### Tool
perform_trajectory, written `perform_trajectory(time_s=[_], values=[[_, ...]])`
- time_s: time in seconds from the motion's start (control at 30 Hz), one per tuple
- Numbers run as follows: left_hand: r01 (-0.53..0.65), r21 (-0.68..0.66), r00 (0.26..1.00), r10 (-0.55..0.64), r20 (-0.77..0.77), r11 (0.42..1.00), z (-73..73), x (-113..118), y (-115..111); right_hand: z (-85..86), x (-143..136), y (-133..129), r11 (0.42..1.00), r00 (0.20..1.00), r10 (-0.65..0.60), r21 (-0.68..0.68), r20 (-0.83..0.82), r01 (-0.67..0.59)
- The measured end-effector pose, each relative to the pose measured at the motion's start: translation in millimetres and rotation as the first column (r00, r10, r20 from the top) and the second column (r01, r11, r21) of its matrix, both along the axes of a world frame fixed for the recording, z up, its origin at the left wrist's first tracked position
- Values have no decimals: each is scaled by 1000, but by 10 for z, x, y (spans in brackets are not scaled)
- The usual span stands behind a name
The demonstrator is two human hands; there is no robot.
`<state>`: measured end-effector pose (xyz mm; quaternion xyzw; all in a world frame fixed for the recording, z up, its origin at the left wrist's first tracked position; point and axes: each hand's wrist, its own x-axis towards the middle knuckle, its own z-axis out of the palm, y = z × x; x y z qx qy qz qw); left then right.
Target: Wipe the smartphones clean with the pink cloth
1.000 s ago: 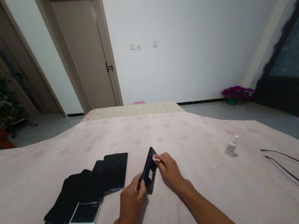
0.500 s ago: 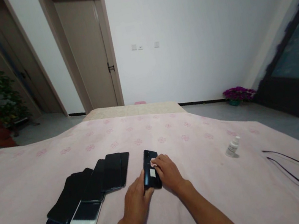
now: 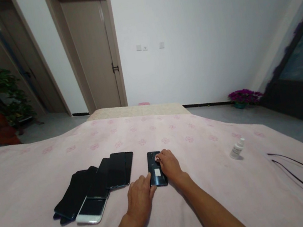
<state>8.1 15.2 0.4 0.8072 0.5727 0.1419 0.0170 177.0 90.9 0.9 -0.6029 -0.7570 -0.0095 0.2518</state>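
Observation:
A dark phone (image 3: 153,168) lies back up on the pink cloth, its camera end away from me and a white label on its lower half. My left hand (image 3: 139,195) grips its lower left edge with thumb and fingers. Pinched in the fingers of my right hand (image 3: 169,164) is a small pale pink cloth (image 3: 157,158), pressed on the phone's back near the camera. Left of my hands, several dark phones (image 3: 97,181) lie overlapping in a fan, with a white-edged phone (image 3: 90,210) at the near side.
The pink flowered tablecloth (image 3: 210,181) covers the table. A small white bottle (image 3: 237,149) stands to the right, and black-framed glasses (image 3: 299,173) lie beyond it at the far right. A potted plant, doors and purple flowers are in the background.
My right hand and the small cloth have moved up the phone's back, nearer the camera. The phone looks turned a little more upright. The whole view has shifted slightly.

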Motion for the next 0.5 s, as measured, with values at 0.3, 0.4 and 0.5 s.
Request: perform_trajectory(time_s=[0.3, 0.4, 0.5], values=[[104, 180, 991, -116, 60, 978, -112, 20, 33, 26, 53, -33, 999, 999, 38, -39, 15, -37], [145, 184, 985, -159, 65, 972, -151, 33, 56, 27, 55, 174, 998, 999, -50, -38, 12, 50], [157, 182, 982, -172, 73, 971, -162, 39, 68, 32, -22, 327, 997, 998, -65, -44, 24, 66]])
